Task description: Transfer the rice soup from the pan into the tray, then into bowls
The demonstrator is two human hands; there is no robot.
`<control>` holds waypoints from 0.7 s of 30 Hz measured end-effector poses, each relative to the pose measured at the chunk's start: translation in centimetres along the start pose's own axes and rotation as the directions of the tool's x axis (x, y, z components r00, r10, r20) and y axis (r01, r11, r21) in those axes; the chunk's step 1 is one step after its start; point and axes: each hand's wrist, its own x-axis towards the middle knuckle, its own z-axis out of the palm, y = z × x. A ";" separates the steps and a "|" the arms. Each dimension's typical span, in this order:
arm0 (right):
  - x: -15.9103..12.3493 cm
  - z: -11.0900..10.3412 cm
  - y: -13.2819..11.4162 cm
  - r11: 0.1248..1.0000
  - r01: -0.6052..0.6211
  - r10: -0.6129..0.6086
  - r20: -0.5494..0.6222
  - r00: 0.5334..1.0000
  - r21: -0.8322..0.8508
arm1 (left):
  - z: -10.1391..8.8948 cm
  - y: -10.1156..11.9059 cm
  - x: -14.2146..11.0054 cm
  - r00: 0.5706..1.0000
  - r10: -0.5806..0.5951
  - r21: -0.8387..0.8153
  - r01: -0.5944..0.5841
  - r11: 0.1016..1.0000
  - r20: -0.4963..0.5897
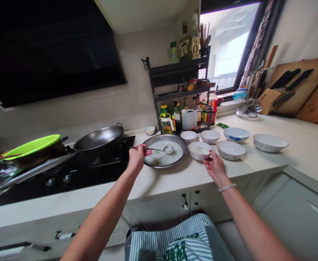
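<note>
Landmark = metal basin (161, 166) on the counter (175, 183), white liquid (174, 157) inside, some darker bits in it. Left hand (138, 156) at basin's left edge, fingers closed round the handle of a metal spoon (157, 149); spoon head over the basin, white stuff in it. Right hand (214, 165) right of basin, gripping the near right side of a small white bowl (197, 157), thumb up at the rim; this bowl sits just beside the basin on its right, some whitish content in it. Five other bowls (231, 156) further right of and behind-right of basin. Small dish (149, 133) with something yellow just behind basin. Black rack (175, 67) with bottles behind basin. Wok (99, 140) left of basin, on the black stove (93, 174). Lime-green vessel (32, 146) well left of basin, past the wok
</note>
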 end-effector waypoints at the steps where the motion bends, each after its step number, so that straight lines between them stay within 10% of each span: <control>1: 0.0 0.0 0.0 1.000 -0.001 0.001 0.000 1.000 0.000 | 0.1 0.0 0.0 1.000 -0.002 0.003 0.002 1.000 0.001; 21: -0.1 0.1 0.0 1.000 0.000 0.000 -0.001 1.000 -0.026 | 8.4 1.9 -3.5 0.948 0.110 -0.028 -0.106 0.994 0.299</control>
